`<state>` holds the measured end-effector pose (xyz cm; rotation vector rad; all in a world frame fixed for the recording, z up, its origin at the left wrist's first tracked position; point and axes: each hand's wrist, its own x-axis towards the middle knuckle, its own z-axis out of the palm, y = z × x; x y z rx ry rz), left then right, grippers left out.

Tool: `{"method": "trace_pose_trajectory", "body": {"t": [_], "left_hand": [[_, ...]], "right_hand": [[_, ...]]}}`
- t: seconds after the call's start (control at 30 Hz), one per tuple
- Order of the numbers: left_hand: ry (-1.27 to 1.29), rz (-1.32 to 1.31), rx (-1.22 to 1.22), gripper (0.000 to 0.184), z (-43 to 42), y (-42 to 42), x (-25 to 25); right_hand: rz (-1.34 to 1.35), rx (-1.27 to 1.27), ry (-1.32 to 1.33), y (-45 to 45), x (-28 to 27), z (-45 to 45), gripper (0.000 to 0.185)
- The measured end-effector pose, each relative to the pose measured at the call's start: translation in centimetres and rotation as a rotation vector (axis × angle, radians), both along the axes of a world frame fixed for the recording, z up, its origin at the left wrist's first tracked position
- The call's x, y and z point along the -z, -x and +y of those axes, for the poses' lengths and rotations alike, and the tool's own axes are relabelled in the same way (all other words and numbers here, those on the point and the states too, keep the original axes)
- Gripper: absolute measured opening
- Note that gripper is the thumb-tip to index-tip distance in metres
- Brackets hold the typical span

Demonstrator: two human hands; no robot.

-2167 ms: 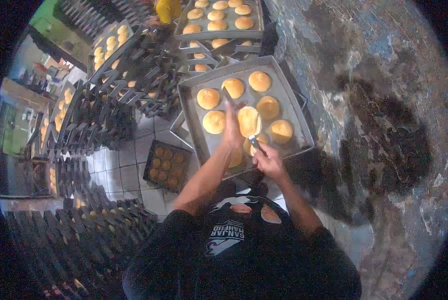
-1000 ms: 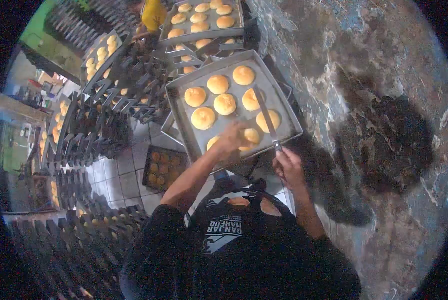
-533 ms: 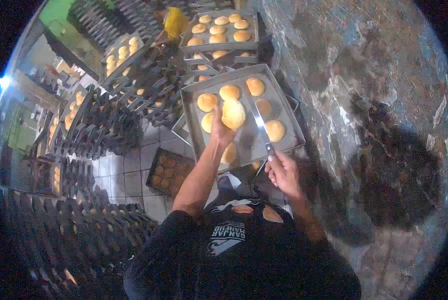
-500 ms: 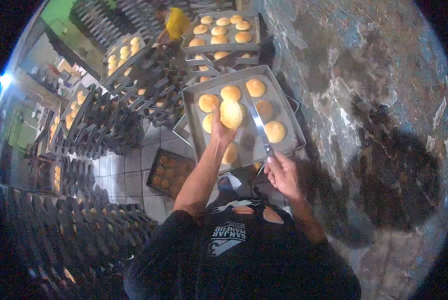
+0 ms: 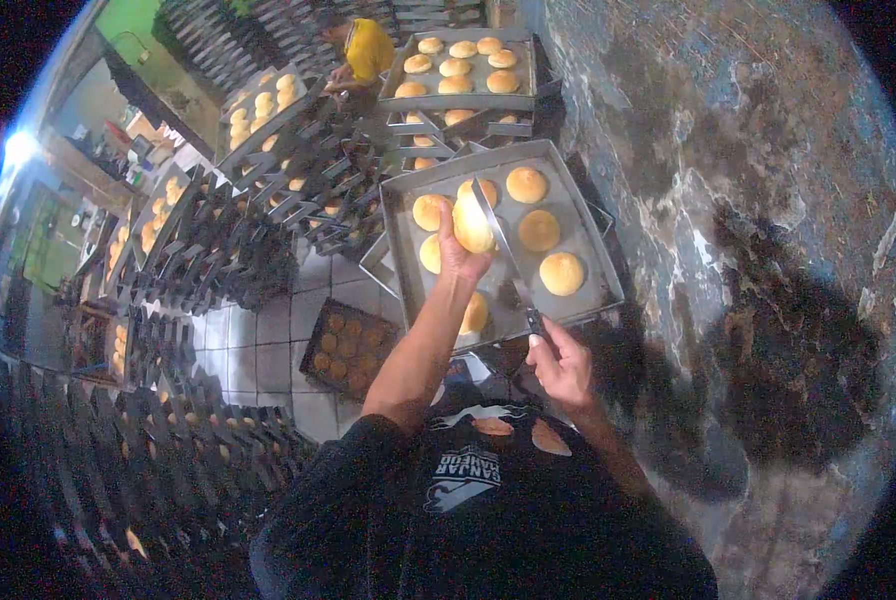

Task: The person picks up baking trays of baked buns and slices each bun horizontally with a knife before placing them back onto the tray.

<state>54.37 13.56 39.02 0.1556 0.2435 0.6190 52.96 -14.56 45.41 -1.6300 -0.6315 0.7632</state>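
My left hand [image 5: 460, 258] is closed round a golden round bun [image 5: 474, 228], held above a metal baking tray [image 5: 596, 268]. In my right hand [image 5: 561, 368] is a long-bladed knife [image 5: 509, 248] with a dark handle. The blade slants up and leftward along the right side of the held bun; whether it has cut in, I cannot tell. Several more buns lie on the tray, among them one at the lower right [image 5: 562, 273] and one at the upper right [image 5: 527, 184]. My left hand and the held bun partly hide those on the left.
Behind, another tray of buns [image 5: 520, 88] tops a stack. Stacked trays [image 5: 218, 235] fill the left side. A person in a yellow top [image 5: 368, 50] is at the back. A dark tray [image 5: 343, 350] with round items sits on the tiled floor; a stained wall [image 5: 728, 200] stands at right.
The knife has swung left, from beside the held bun to against its right side, its tip now over the bun behind. The whole view has shifted slightly.
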Motion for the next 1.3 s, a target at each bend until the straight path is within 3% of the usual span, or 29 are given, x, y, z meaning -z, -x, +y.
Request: {"method": "trace_pose_trajectory", "body": {"t": [0.23, 0.3, 0.57, 0.63, 0.7, 0.77, 0.93, 1.03, 1.07, 1.17, 1.3], "left_hand": [[-0.031, -0.072, 0.097, 0.05, 0.1, 0.1, 1.1], [-0.16, -0.027, 0.201, 0.048, -1.3, 0.3, 0.3], [-0.142, 0.01, 0.128, 0.044, 1.0, 1.0, -0.3], [-0.256, 0.087, 0.26, 0.041, 0.6, 1.6, 0.7], [-0.337, 0.104, 0.277, 0.037, -1.5, 1.3, 0.1], [-0.363, 0.179, 0.219, 0.035, -2.5, 1.0, 0.0], [-0.528, 0.143, 0.223, 0.033, 1.9, 2.4, -0.9], [-0.678, 0.134, 0.357, 0.033, 0.8, 3.3, -2.2], [-0.689, 0.235, 0.304, 0.031, 0.3, 2.9, -0.3], [-0.728, 0.149, 0.361, 0.037, -1.2, 1.9, -0.7], [-0.719, 0.153, 0.238, 0.018, 1.0, 2.8, -3.2]], "right_hand": [[-0.098, 0.064, -0.001, 0.2, -0.2, 0.6, 0.04], [-0.078, 0.093, -0.022, -0.3, -0.4, 1.3, 0.039], [-0.012, 0.011, 0.033, -0.2, -0.7, 0.5, 0.038], [-0.033, 0.011, 0.017, -0.2, -0.1, 0.2, 0.038], [0.099, 0.032, 0.018, -1.3, -2.6, 1.5, 0.039], [0.035, 0.036, -0.036, -2.1, -2.4, 2.2, 0.039], [0.101, -0.061, 0.092, -1.1, -2.4, -0.7, 0.034], [0.103, -0.066, 0.086, -1.2, -3.1, -0.9, 0.033], [0.079, -0.074, 0.011, -1.6, -2.4, -0.2, 0.036], [0.036, -0.089, 0.008, -3.3, -2.1, 1.6, 0.032], [0.088, -0.144, 0.053, -2.6, -2.7, -0.9, 0.03]]}}
